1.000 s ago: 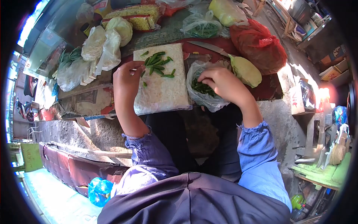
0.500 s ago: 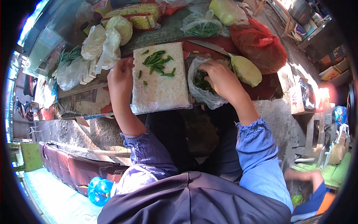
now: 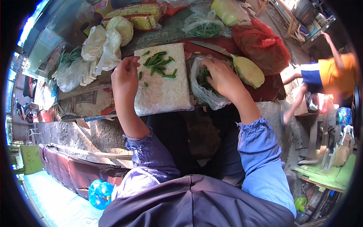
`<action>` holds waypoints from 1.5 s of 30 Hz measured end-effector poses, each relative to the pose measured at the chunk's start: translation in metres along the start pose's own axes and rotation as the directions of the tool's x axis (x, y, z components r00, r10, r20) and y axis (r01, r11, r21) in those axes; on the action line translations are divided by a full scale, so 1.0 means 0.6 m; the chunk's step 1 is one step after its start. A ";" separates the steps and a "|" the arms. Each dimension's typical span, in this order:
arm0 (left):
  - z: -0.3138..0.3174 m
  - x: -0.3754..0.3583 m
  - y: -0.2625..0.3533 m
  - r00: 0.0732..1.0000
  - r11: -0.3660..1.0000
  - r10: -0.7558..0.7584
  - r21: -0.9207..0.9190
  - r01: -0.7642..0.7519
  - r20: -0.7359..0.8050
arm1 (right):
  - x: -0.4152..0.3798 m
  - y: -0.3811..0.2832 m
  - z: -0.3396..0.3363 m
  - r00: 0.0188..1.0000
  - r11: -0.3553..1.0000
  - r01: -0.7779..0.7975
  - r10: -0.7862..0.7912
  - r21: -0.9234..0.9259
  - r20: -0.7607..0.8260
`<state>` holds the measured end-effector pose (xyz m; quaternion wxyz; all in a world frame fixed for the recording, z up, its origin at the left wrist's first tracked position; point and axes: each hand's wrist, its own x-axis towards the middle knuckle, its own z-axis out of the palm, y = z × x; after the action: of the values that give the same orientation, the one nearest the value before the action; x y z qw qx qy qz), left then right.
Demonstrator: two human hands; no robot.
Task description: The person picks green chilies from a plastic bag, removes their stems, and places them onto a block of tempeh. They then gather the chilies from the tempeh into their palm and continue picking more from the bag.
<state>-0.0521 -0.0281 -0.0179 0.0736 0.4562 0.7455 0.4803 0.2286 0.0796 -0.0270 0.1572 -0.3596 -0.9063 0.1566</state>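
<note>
Here, your right hand [image 3: 223, 77] is nearer the greens: its curled fingers reach into the clear bag [image 3: 206, 94] of chillies; whether they grip any, I cannot tell. Your left hand [image 3: 124, 77], loosely curled, rests at the white board's [image 3: 166, 94] left edge.

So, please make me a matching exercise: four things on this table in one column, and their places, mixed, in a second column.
1. green chillies
2. knife
3. right hand
4. left hand

a. at the white board's left edge
b. in the clear bag
c. on the white board
d. behind the clear bag, on red cloth

Pairs: 1-c, 2-d, 3-b, 4-a
</note>
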 end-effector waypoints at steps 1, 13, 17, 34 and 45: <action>0.000 0.000 0.002 1.000 1.000 0.001 -0.001 -0.001 0.001 | 0.000 0.000 0.001 1.000 1.000 -0.001 0.001 -0.001 -0.001; 0.016 -0.009 0.051 0.998 0.998 0.063 -0.025 -0.063 0.002 | 0.013 -0.017 0.005 0.996 0.985 -0.049 0.061 -0.165 0.069; 0.016 -0.018 0.085 0.994 0.993 0.105 -0.064 -0.103 0.039 | -0.001 -0.003 -0.027 0.994 0.986 -0.053 0.037 0.157 0.102; 0.132 -0.060 0.161 0.800 0.859 0.054 -0.436 0.268 0.597 | -0.023 0.017 -0.095 0.981 0.462 -0.175 0.156 0.870 0.115; 0.167 -0.066 0.144 0.862 0.774 0.098 -0.582 0.248 0.497 | -0.012 0.001 -0.074 0.982 0.563 -0.034 0.174 0.826 -0.078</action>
<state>0.0783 0.0177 -0.0164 0.4321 0.4822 0.5147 0.5621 0.2518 0.0827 0.0116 0.3643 -0.3093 -0.6924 0.5406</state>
